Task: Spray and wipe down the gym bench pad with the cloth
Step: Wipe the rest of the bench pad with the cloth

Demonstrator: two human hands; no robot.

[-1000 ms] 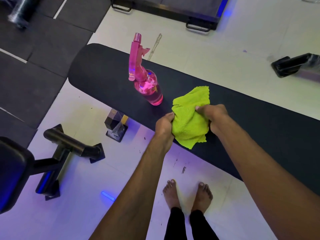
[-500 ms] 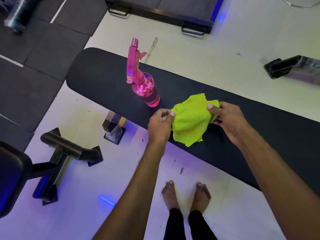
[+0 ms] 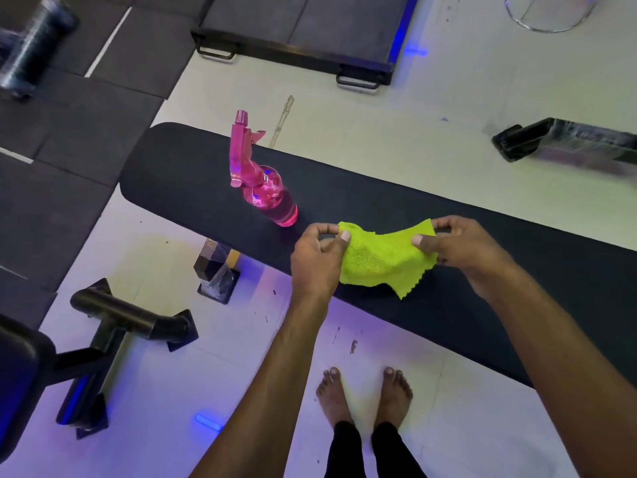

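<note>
Mats, dark, cover the floor at far left, and a black frame stands on the pale tiles nearer me. Right of those, my bench pad runs as a long black surface slanting away to the right. On it stands the pink bottle, upright, its trigger head leaning toward the far edge. Just right of the bottle, near the pad's close edge, my left hand pinches one upper corner of the cloth between thumb and fingertips. The cloth is yellow-green, stretched across between both hands, its lower corner drooping toward the pad. My right hand pinches the opposite upper corner the same way. Below, my bare feet stand on the tiles.
</note>
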